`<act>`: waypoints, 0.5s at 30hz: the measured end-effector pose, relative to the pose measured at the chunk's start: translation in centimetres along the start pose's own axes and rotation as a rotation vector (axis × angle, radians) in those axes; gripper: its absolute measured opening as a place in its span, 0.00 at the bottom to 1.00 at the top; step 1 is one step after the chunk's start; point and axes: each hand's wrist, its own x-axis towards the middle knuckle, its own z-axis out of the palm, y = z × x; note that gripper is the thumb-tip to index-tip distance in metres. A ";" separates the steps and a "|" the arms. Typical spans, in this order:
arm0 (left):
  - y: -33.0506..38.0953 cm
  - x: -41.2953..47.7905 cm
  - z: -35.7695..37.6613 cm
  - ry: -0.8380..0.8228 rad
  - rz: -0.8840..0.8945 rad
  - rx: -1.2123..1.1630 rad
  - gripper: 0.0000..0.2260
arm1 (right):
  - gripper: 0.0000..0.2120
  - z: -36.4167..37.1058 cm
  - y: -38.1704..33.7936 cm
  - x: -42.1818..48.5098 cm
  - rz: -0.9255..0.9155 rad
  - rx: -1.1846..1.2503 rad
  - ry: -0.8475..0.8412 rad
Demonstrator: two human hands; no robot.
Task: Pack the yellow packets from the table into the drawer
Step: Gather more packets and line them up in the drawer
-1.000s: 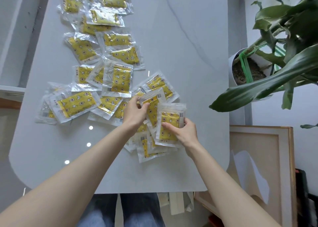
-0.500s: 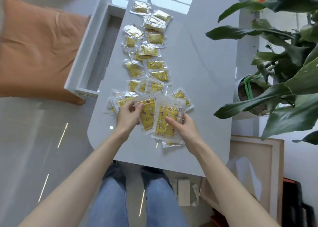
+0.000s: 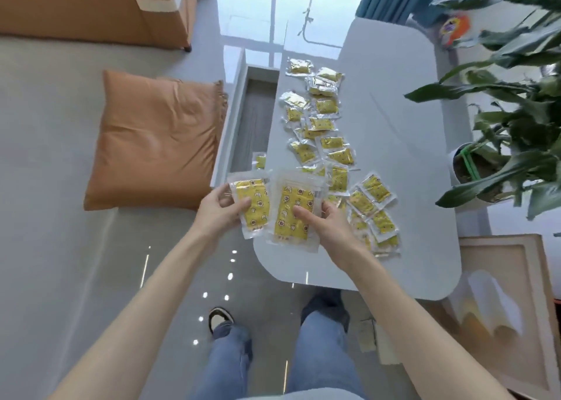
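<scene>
The left hand (image 3: 217,214) holds a yellow packet (image 3: 253,207) upright, its thumb laid across the printed face and the fingers (image 3: 226,191) curled round the packet's left edge. The right hand (image 3: 332,228) holds a second packet (image 3: 291,214) the same way, thumb on the front and the other fingers wrapped behind its right edge. This one looks thick and may be several packets held together; the blur makes it hard to tell. The two held packets sit side by side, edges touching or slightly overlapping, between the two thumbs.

Just beyond the fingertips of the left hand is the near end of the open drawer (image 3: 253,117), which runs away from the hands along the left side of the table (image 3: 409,163). One small packet (image 3: 260,160) shows just past the held ones, at the drawer's near end. Whether it lies inside the drawer or on the table's edge cannot be told.

Past the right hand's fingers and out to their right, loose packets (image 3: 329,125) lie scattered on the table, some overlapping, in a strip that reaches the far end.

Left of the left hand, an orange cushion (image 3: 158,138) lies on the floor beside the drawer. Well to the right of the right hand stands a potted plant (image 3: 516,120). Below the forearms are blue jeans (image 3: 318,360) and a shoe (image 3: 221,317).
</scene>
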 end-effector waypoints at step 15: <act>8.0 6.2 -14.9 -0.026 -0.153 0.022 0.17 | 0.06 15.4 -2.7 5.4 0.174 0.338 0.159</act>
